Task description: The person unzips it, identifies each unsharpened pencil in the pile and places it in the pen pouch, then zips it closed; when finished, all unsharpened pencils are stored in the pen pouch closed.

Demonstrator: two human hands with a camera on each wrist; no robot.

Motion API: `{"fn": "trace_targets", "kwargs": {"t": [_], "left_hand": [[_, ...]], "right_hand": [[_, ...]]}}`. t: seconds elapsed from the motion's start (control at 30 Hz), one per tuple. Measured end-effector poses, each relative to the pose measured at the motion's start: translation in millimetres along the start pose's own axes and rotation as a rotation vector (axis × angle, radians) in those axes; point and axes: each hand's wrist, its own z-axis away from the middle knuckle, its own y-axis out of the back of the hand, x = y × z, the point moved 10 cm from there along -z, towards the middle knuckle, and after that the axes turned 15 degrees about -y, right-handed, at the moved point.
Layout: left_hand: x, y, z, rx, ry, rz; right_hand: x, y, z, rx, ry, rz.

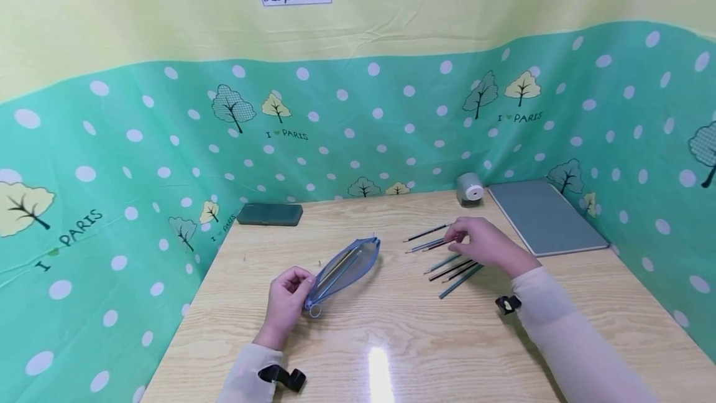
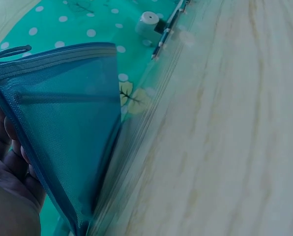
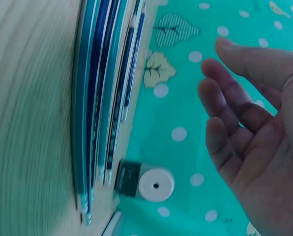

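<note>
My left hand (image 1: 286,298) grips the near end of a blue mesh zip pouch (image 1: 360,271), its mouth spread, with a few pencils inside. In the left wrist view the mesh side of the pouch (image 2: 70,132) fills the left part, and a pencil shows dimly through it; fingers are partly hidden behind its edge. Over a spread of several pencils (image 1: 455,269) on the table hovers my right hand (image 1: 482,242). The right wrist view has this hand (image 3: 254,128) with nothing in it, fingers loosely bent and thumb apart, to the side of the pencils (image 3: 104,83).
A pencil sharpener (image 1: 470,189) stands at the back of the wooden table (image 1: 268,247). Right of it lies a grey flat board (image 1: 545,216). At the back left is a dark green case (image 1: 270,214). Patterned cloth (image 1: 335,98) hangs behind and at both sides.
</note>
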Motion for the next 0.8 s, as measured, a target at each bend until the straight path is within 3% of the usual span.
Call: {"fn": "trace_targets", "kwargs": {"t": [0.43,0.8], "left_hand": [[-2.5,0.4,0.5,-0.015,0.001,-0.004],[-2.8,-0.4,0.9,-0.014,0.013,-0.009]], "right_hand": [[30.4,-10.2,1.6,-0.147,-0.053,-0.007],[42.0,-21.5,13.5,-0.215,-0.003,-0.026]]}}
